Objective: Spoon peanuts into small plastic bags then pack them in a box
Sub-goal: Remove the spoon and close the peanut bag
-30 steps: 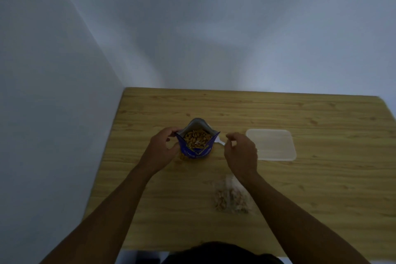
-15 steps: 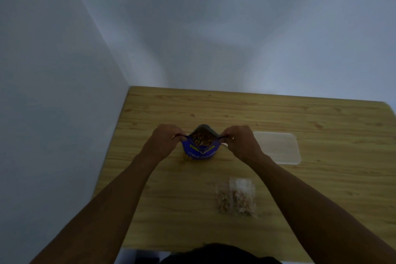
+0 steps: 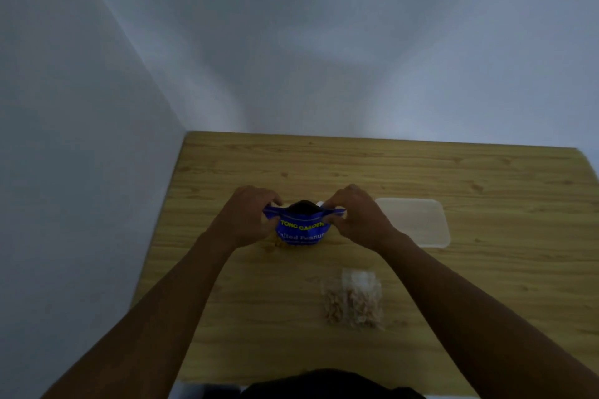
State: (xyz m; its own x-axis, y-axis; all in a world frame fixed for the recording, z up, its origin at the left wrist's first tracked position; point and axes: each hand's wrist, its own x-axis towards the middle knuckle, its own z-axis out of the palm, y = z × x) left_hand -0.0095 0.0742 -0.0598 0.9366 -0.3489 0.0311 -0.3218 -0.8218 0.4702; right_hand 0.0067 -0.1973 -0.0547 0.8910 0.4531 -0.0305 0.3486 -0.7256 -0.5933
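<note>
Wooden table (image 3: 453, 178), pale grain, lies under the grip and runs wide to its right. Left wall (image 3: 64, 139) and back wall (image 3: 389, 42), plain grey-white, meet beyond the grip. Light dim, bluish.

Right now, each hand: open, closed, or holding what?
Left hand: closed, pinching the peanut bag at its top left corner.
Right hand: closed, pinching the bag's top right corner.

Bare room — wooden table (image 3: 421, 172), blank walls (image 3: 291, 42)
</note>
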